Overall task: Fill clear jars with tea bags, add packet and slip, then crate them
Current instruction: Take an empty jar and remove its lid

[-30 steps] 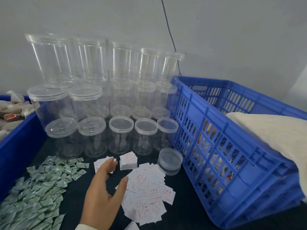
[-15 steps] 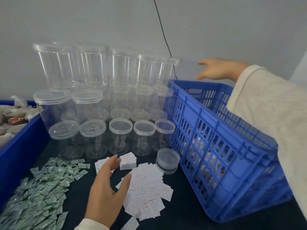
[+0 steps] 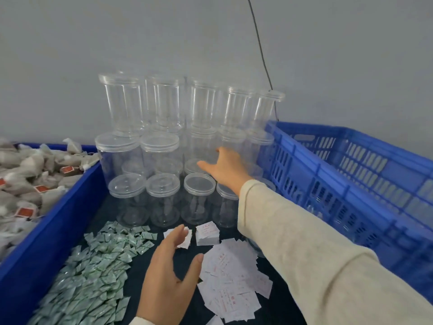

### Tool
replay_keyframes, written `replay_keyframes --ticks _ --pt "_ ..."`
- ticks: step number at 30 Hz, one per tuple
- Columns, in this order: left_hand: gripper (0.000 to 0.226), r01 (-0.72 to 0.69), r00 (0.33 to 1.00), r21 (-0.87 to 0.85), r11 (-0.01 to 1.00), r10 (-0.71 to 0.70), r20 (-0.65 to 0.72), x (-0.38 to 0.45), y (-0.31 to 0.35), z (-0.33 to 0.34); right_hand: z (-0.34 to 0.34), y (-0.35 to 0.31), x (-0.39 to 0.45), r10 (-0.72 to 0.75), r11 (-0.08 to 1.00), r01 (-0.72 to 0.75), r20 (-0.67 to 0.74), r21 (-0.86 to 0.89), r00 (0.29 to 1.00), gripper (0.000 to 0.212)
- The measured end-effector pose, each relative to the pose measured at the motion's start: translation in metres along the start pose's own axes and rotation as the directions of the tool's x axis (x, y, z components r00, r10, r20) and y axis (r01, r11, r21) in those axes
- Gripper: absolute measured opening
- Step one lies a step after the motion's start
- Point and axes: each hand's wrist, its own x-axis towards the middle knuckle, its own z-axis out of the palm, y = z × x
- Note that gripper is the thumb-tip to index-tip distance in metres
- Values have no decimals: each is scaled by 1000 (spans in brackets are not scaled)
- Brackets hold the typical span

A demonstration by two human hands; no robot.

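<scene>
My right hand [image 3: 226, 167] reaches toward the stacked jars [image 3: 199, 184] at twelve o'clock, fingers spread wide and holding nothing, ready, I judge, to take one for filling. My left hand [image 3: 168, 275] hovers open over the slips [image 3: 234, 277]. Packets [image 3: 98, 266] lie at nine, tea bags [image 3: 30, 179] at ten, the crate [image 3: 351, 184] at two.

blue crate [image 3: 351, 174], green packets [image 3: 93, 266], clear jars [image 3: 164, 191]
</scene>
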Motion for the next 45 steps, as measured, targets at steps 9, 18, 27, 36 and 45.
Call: replay_keyframes --ticks 9,18,27,36,45 --pt "67 9 994 32 999 -5 -107 -2 -19 -24 30 -70 27 -220 931 258 -166 259 961 84" --pt "60 26 948 18 1000 -19 -318 41 -29 -54 67 -107 11 -378 886 389 -92 252 921 78" --pt "55 11 957 5 1000 -9 -291 33 -28 -60 47 -100 -3 -312 847 354 -168 397 935 62" --pt "96 -55 970 -42 998 43 -238 35 6 -54 -14 -73 -104 -410 812 359 12 461 912 58" --pt "98 -70 991 -151 986 52 -125 26 -5 -38 -6 -59 -151 -346 862 214 224 459 911 60"
